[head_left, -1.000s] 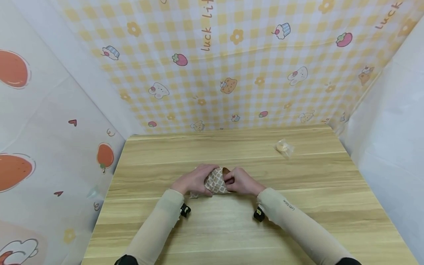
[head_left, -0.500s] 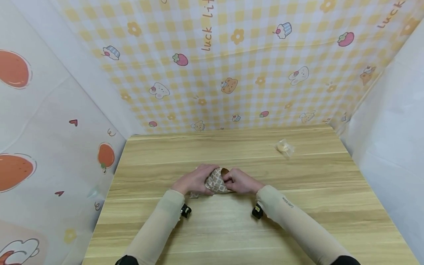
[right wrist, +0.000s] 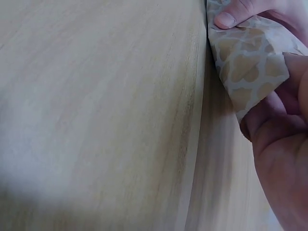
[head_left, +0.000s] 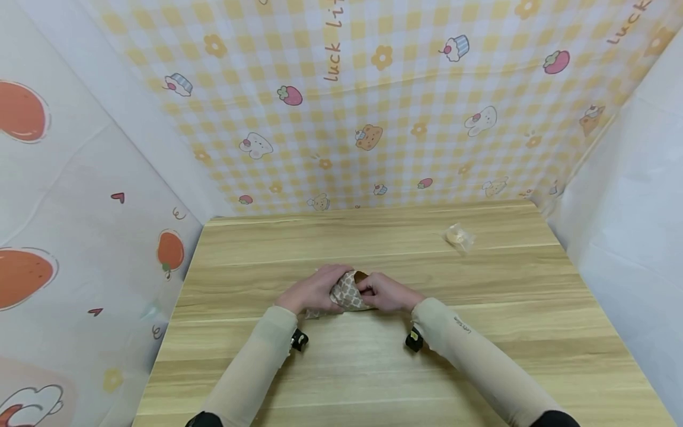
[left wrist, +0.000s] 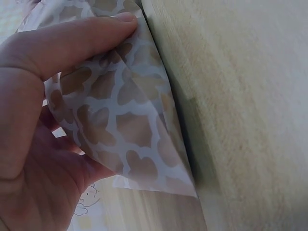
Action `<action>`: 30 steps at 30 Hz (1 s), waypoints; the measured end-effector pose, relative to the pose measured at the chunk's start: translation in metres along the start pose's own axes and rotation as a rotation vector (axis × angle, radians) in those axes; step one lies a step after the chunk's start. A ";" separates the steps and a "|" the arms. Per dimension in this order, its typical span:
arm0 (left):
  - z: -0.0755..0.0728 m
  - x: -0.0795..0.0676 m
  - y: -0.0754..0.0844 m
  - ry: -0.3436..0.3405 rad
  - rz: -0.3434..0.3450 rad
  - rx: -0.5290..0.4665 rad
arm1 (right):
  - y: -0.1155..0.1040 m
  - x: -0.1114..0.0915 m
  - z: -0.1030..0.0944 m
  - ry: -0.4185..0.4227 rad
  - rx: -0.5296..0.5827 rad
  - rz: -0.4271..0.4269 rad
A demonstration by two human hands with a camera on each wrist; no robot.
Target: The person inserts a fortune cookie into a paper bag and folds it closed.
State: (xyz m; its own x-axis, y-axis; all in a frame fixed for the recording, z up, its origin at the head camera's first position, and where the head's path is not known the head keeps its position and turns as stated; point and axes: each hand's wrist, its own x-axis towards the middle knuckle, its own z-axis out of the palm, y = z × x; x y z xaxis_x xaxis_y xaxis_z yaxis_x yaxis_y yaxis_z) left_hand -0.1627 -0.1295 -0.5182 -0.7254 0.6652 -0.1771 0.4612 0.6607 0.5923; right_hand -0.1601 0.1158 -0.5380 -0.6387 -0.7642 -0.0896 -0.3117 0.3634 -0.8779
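Note:
A paper bag [head_left: 347,295] with a brown-and-white lattice pattern lies on its side at the middle of the table. My left hand [head_left: 313,290] grips its left part, with the thumb across the paper in the left wrist view, where the bag [left wrist: 130,125] looks creased and flattened. The bag's mouth faces right, its inside plain brown. Into that mouth reach the bent fingers of my right hand [head_left: 392,293]. In the right wrist view the right hand [right wrist: 284,149] has its fingertips hidden by the paper, so whether they hold anything cannot be seen.
A small clear packet [head_left: 459,238] with something pale yellow inside lies toward the back right of the wooden table [head_left: 373,379]. Printed cloth hangs behind the table, and pale sheets stand at both sides. A bit of clear plastic [head_left: 315,314] shows under my left wrist.
Over the last second the right hand has shifted slightly at the bag's mouth, fingers still inside. The left hand keeps its grip in the same place.

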 end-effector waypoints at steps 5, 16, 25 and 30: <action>-0.001 -0.001 0.002 0.000 -0.011 -0.019 | -0.005 -0.003 0.000 0.019 -0.030 -0.008; -0.002 -0.002 0.003 0.002 -0.014 -0.049 | -0.019 -0.011 -0.003 0.035 -0.077 -0.006; 0.002 -0.001 -0.001 0.033 0.007 -0.064 | -0.030 -0.024 -0.007 0.056 -0.161 -0.008; 0.003 0.000 -0.003 0.048 0.025 -0.070 | -0.035 -0.032 -0.012 0.076 -0.171 -0.018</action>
State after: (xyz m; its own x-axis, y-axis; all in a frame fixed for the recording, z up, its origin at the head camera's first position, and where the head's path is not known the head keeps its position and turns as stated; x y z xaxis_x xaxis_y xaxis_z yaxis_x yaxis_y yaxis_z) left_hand -0.1622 -0.1304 -0.5220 -0.7388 0.6623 -0.1244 0.4436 0.6169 0.6501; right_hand -0.1366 0.1339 -0.4989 -0.6812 -0.7313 -0.0330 -0.4345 0.4402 -0.7857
